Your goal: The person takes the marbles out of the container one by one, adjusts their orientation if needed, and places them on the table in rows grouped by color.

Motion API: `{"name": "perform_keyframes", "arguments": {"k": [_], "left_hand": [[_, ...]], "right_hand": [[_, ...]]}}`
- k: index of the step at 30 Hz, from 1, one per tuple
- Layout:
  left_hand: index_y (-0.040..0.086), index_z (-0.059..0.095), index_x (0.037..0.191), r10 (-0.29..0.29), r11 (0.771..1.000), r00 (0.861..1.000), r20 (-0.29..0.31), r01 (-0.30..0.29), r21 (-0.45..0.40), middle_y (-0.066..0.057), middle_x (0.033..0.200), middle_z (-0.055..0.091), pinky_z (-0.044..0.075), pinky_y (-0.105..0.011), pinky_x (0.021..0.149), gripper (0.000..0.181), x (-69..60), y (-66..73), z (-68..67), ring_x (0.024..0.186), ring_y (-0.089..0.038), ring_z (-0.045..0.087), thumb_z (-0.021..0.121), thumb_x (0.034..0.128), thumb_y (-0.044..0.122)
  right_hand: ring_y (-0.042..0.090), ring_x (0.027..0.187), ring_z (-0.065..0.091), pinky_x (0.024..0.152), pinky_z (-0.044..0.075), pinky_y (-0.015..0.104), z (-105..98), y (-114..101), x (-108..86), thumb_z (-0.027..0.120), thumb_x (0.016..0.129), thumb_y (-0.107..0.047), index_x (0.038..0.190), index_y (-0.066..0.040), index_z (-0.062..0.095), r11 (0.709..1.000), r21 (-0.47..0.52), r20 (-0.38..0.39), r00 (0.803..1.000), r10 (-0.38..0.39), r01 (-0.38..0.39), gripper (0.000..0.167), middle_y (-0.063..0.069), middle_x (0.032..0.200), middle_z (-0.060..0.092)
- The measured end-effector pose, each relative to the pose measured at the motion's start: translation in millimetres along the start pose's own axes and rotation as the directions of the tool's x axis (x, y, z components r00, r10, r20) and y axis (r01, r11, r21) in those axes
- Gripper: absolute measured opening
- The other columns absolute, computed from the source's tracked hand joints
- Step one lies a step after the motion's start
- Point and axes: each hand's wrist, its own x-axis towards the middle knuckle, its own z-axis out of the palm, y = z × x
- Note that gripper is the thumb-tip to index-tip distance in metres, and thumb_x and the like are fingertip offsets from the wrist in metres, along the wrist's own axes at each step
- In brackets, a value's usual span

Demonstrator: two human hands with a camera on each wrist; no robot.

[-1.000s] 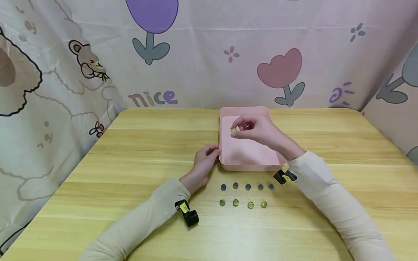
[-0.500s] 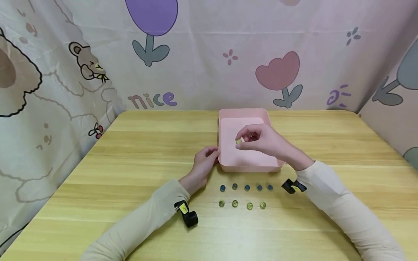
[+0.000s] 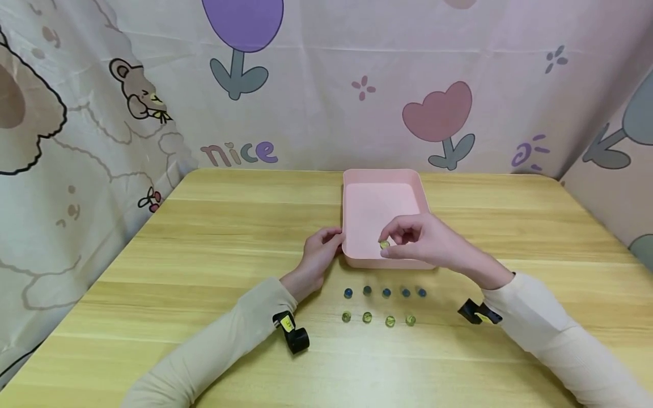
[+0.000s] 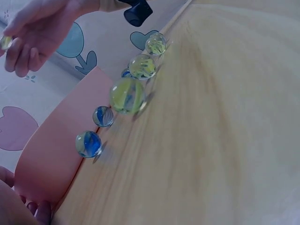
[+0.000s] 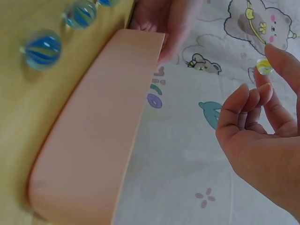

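My right hand (image 3: 433, 243) pinches a clear glass marble with a yellow swirl (image 5: 264, 66) between thumb and fingertip, over the near part of a pink tray (image 3: 385, 211). The tray's near right corner is behind that hand. At the near left corner, my left hand (image 3: 319, 258) holds the tray's wall; some of its fingertips are hidden. On the table in front of the tray lie two rows of marbles: blue-swirled ones, such as this blue marble (image 3: 386, 292), and nearer, yellow-green ones, such as this yellow marble (image 3: 367, 317).
The wooden table (image 3: 204, 283) reaches back to a printed curtain (image 3: 316, 102), which also hangs at both sides. A black wrist camera (image 3: 296, 339) sits on the left sleeve, and another black camera (image 3: 478, 313) on the right.
My right hand has moved toward the person and slightly right with the yellow marble, from the middle of the tray to above its near edge. The left hand stays at the corner.
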Motion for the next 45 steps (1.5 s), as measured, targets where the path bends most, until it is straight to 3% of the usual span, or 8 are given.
{"name": "perform_keyframes", "arguments": {"k": [6,12,25,30,41,45], "left_hand": [[-0.001,0.061,0.119,-0.001,1.000,1.000,0.007,0.001,-0.009,-0.013,0.115,0.059,0.049,-0.031,0.092,0.027,0.6,-0.2,2.1,0.099,-0.021,0.058,0.060,0.0955,0.011],[-0.001,0.062,0.119,0.004,1.000,1.000,0.004,-0.004,-0.005,-0.013,0.115,0.059,0.049,-0.031,0.091,0.026,1.2,1.1,2.7,0.099,-0.021,0.058,0.059,0.0958,0.011],[-0.003,0.061,0.118,0.011,0.999,1.000,-0.011,-0.011,-0.035,-0.014,0.114,0.059,0.049,-0.031,0.091,0.027,2.0,0.4,1.5,0.099,-0.021,0.058,0.060,0.0949,0.010],[-0.003,0.061,0.118,0.017,0.999,1.000,0.005,-0.017,-0.034,-0.014,0.115,0.059,0.049,-0.031,0.091,0.026,2.7,1.8,3.2,0.100,-0.021,0.059,0.060,0.0951,0.010],[-0.001,0.062,0.119,-0.004,1.000,1.000,0.007,0.004,-0.009,-0.013,0.115,0.058,0.049,-0.031,0.092,0.026,4.0,2.7,1.2,0.099,-0.021,0.058,0.060,0.0953,0.010],[-0.001,0.061,0.119,-0.011,1.000,1.000,0.007,0.011,-0.006,-0.013,0.116,0.058,0.049,-0.032,0.093,0.026,2.8,1.8,0.3,0.101,-0.022,0.057,0.059,0.0958,0.010]], "right_hand": [[0.014,0.070,0.049,0.059,0.042,0.023,-2,6,-18.4,0.076,0.082,-0.009,0.092,-0.007,0.069,1.000,0.014,0.061,0.998,0.006,-0.007,0.012,0.004,0.078,0.052],[0.012,0.068,0.049,0.056,0.043,0.022,-5,14,-37.5,0.075,0.083,-0.009,0.090,-0.010,0.068,1.000,0.004,0.113,0.993,-0.023,0.023,0.011,0.000,0.077,0.052],[0.008,0.066,0.046,0.054,0.040,0.022,-1,27,-61.7,0.074,0.084,-0.012,0.092,-0.006,0.067,1.000,0.021,0.156,0.988,-0.010,0.006,0.012,-0.005,0.073,0.051],[0.008,0.066,0.046,0.054,0.041,0.022,-1,31,-72.7,0.074,0.084,-0.012,0.093,-0.007,0.067,1.000,0.019,0.147,0.989,0.011,-0.014,0.012,-0.005,0.075,0.051],[0.004,0.066,0.046,0.053,0.041,0.020,8,50,-93.8,0.073,0.085,-0.007,0.094,-0.004,0.068,0.989,0.131,0.199,0.979,0.045,-0.072,0.011,-0.003,0.072,0.052],[0.004,0.064,0.044,0.051,0.038,0.020,11,52,-98.5,0.072,0.085,-0.009,0.096,-0.003,0.068,0.977,0.142,0.182,0.974,0.135,-0.162,0.013,-0.005,0.073,0.051]]}}
